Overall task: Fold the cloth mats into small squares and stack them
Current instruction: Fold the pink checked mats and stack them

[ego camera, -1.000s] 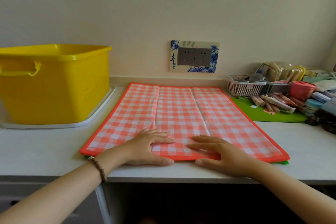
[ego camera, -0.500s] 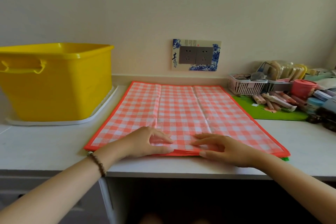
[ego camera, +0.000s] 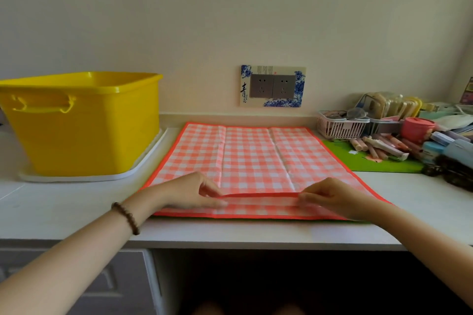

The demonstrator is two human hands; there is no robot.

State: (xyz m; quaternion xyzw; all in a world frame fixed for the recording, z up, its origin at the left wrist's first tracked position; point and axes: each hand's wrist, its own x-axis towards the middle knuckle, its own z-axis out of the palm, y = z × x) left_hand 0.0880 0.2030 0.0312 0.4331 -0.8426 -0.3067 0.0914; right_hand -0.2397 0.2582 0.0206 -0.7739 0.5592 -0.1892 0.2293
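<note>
Previously flat, left hand (ego camera: 189,193) and right hand (ego camera: 330,198) now pinch the raised near edge of the mat (ego camera: 256,156), fingers curled; outlet plate (ego camera: 273,85) reads "青".

There is only one camera. It sits on the person's head and looks forward and a bit down. It faces the wall (ego camera: 230,7) straight on. The worktop (ego camera: 76,202) runs across the middle of the view, with the checked mat (ego camera: 256,156) right in the centre. The left hand (ego camera: 189,192) and right hand (ego camera: 332,197) sit low in the view, close to the camera. The very bottom is dark, maybe the space under the worktop.
</note>
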